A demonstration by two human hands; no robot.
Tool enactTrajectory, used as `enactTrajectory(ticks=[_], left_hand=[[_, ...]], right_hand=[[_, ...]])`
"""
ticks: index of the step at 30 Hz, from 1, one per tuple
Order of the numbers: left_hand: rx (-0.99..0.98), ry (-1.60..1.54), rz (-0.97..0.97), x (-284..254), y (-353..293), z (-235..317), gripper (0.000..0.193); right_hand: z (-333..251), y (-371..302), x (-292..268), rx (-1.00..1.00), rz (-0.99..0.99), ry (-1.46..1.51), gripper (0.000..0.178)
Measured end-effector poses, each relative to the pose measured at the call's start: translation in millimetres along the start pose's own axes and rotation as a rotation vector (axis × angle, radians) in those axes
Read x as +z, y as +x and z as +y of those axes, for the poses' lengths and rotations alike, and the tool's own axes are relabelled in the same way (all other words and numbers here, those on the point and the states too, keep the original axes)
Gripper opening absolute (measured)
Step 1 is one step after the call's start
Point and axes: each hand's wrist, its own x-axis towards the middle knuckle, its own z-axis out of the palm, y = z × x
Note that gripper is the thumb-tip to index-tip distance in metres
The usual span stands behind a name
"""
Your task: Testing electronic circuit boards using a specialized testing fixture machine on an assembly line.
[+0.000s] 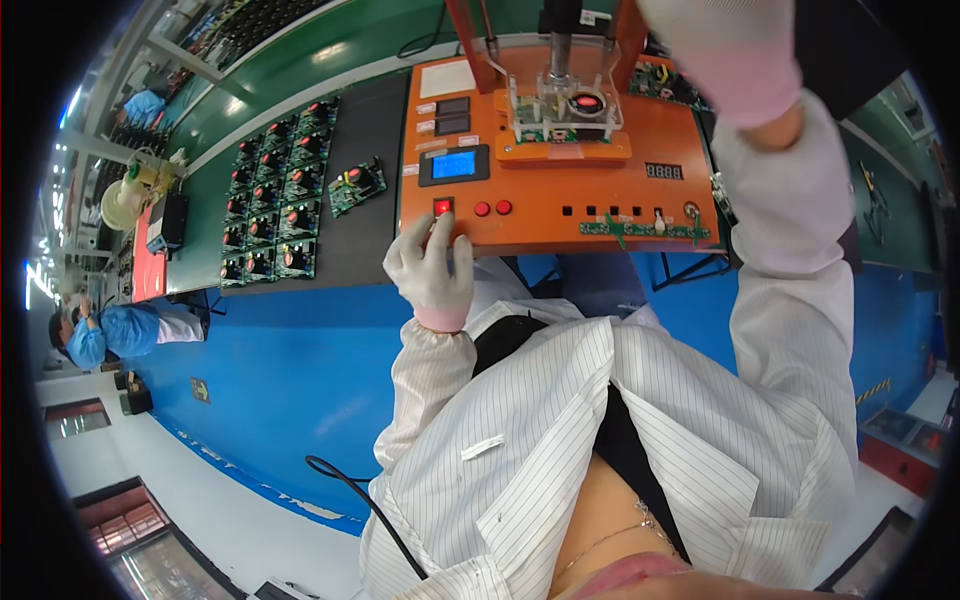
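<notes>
My left hand (432,268), in a white glove, is at the front left of an orange test box (560,205). Its fingers are apart and hold nothing; one fingertip is at a lit red switch (443,208), touching or just short of it. My right hand (735,50), also gloved, is raised at the top right beside the press; it is blurred and its fingers are cut off by the picture's edge. Under the clear plastic press plate (530,105) sits a circuit board (575,133) with a round black and red part. A small blue display (454,165) glows on the box.
Several similar circuit boards (262,230) stand in rows on the bench's dark mat (375,130), with a single board (355,185) apart from them. More boards (665,82) lie behind the box at right. A co-worker (120,335) in blue is at far left.
</notes>
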Motion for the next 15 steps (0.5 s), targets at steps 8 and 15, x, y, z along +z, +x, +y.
enactTrajectory(ticks=[8, 15], left_hand=[[0.281, -0.347, -0.231, 21.6, 27.8, 88.4, 0.040], [0.334, -0.331, -0.371, 42.8, 27.6, 118.1, 0.043]], right_hand=[[-31.0, -55.1, 7.8, 0.153, 0.025, 0.010, 0.058], [-35.7, -124.0, -21.7, 0.389, 0.027, -0.086, 0.033]])
